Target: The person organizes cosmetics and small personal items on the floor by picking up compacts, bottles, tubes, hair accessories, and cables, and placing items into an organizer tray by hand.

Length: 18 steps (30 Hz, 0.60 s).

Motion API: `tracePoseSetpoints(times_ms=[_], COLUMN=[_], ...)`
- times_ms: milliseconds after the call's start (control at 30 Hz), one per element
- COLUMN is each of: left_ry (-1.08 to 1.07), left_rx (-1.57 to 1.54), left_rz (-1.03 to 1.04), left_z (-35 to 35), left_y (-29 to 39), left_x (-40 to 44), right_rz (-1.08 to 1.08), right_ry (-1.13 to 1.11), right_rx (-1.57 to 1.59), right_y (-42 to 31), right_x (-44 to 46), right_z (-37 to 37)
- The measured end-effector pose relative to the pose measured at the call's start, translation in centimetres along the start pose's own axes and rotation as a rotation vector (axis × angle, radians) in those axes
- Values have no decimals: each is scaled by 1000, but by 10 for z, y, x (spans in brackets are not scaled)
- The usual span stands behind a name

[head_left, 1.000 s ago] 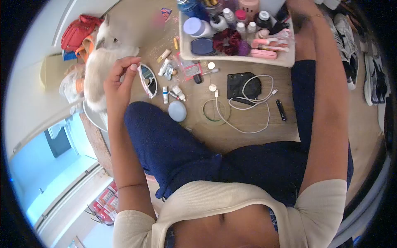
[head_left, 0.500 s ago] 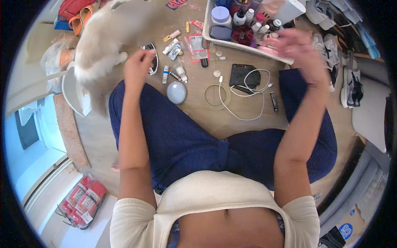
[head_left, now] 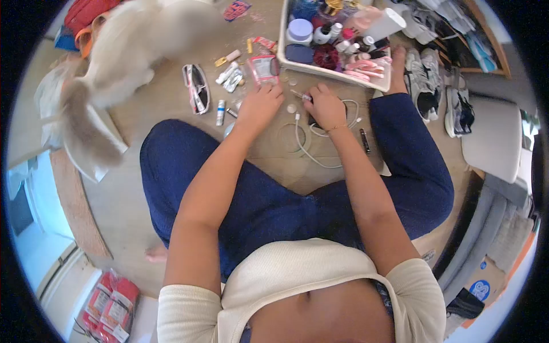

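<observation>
My left hand point(head_left: 261, 108) reaches down to the floor, its fingers curled at the lower edge of a red-and-clear packet point(head_left: 264, 67). Its fingertips are hidden, so what it grips cannot be made out. Just to the right, my right hand point(head_left: 328, 110) is closed, with a small slim tube point(head_left: 299, 95) with a dark end pinched in its fingers. A white cable point(head_left: 313, 154) and a dark flat pouch, mostly covered by that hand, lie beneath it. Left of my hands are small white tubes point(head_left: 231, 77), a blue-and-white stick point(head_left: 221, 113) and a black-and-white case point(head_left: 197, 89).
A white tray point(head_left: 331, 73) of bottles, jars and pink items stands ahead on the right. Shoes point(head_left: 422, 86) line the right side. A light-furred cat point(head_left: 123, 48) stands at the left. A black slim object point(head_left: 365, 140) lies by my right knee.
Both hands have moved inward and down to the floor items, the right one leaving the tray's edge. The right hand now holds a small tube. The cat has shifted left.
</observation>
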<state>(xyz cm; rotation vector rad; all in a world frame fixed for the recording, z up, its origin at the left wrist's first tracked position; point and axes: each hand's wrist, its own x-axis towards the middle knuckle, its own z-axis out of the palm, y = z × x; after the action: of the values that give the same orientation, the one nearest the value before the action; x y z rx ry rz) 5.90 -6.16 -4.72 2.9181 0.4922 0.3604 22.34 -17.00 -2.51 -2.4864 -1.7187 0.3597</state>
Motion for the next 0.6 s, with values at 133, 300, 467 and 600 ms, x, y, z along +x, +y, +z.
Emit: tracePoseSetpoints(times_ms=[133, 300, 467, 600], left_ry=[-272, -143, -72, -9], left_rx=[-97, -400, -482, -1349], left_rz=[-122, -404, -492, -830], left_z=[0, -27, -42, -35], left_y=[8, 8, -10, -23], left_x=[7, 22, 17, 12], right_rz=[-25, -82, 17, 65], right_ry=[-56, 24, 164, 410], right_rx=[231, 216, 309, 443], right_y=[6, 5, 20, 34], right_x=[-13, -21, -10, 2], right_z=[-23, -53, -79, -96])
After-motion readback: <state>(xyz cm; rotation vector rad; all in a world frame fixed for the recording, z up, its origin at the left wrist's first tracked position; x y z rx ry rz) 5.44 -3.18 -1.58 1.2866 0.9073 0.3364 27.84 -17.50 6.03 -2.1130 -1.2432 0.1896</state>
